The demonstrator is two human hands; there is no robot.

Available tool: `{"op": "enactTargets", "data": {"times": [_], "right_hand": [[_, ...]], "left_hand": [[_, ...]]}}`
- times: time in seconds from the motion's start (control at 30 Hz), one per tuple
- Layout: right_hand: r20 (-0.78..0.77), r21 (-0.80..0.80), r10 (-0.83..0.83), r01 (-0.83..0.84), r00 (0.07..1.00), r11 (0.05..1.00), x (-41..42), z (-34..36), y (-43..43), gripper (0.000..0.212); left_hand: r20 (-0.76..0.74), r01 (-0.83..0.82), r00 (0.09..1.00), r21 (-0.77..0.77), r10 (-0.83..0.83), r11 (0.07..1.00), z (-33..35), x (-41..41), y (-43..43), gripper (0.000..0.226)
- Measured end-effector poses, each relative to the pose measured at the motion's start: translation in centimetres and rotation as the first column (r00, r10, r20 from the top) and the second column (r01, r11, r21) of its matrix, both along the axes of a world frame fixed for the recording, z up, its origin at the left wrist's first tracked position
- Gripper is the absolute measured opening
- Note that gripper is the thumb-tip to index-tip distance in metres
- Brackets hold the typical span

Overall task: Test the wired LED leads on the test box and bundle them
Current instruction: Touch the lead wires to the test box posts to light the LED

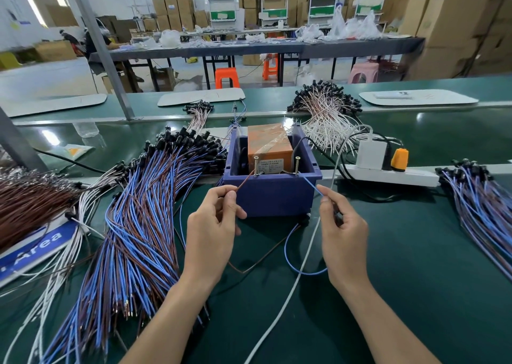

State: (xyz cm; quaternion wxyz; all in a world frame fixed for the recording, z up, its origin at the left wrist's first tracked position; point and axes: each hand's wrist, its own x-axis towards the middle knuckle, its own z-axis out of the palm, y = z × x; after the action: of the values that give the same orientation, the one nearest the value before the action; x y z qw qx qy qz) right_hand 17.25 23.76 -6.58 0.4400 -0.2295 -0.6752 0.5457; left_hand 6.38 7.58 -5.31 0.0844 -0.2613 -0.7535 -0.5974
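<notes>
The blue test box (273, 194) stands mid-table with an orange unit (268, 144) inside and two upright screws on its front rim. My left hand (213, 230) pinches a brown lead (245, 180) whose tip touches the left screw (255, 164). My right hand (342, 225) pinches a blue lead (311, 185) reaching up to the right screw (297, 165). Both leads loop down below the box toward a black LED holder (304, 219) at its base. A big fan of blue and brown LED leads (144, 225) lies to the left.
A white power strip (388, 175) with plugs sits right of the box, and a white cable (291, 294) runs toward me. More lead piles lie far right (482, 203), behind the box (324, 111) and far left (30, 200). A blue sign (36, 250) lies at left.
</notes>
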Motion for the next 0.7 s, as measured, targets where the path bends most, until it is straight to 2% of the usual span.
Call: {"op": "enactTargets", "data": {"times": [0.3,0.57,0.7], "right_hand": [[-0.008,0.016,-0.001,0.001,1.0,1.0,0.07,0.0,-0.14,0.036],[-0.026,0.034,-0.023,0.023,0.999,0.999,0.12,-0.18,-0.08,0.032],[0.001,0.045,-0.001,0.001,1.0,0.999,-0.17,-0.41,-0.02,0.031]], "left_hand": [[-0.015,-0.002,1.0,-0.004,0.002,1.0,-0.13,-0.1,-0.01,0.014],[-0.034,-0.056,0.998,0.063,0.058,0.996,-0.12,-0.05,-0.14,0.013],[-0.049,-0.048,0.998,0.01,0.049,0.999,-0.15,0.0,0.02,0.013]]}}
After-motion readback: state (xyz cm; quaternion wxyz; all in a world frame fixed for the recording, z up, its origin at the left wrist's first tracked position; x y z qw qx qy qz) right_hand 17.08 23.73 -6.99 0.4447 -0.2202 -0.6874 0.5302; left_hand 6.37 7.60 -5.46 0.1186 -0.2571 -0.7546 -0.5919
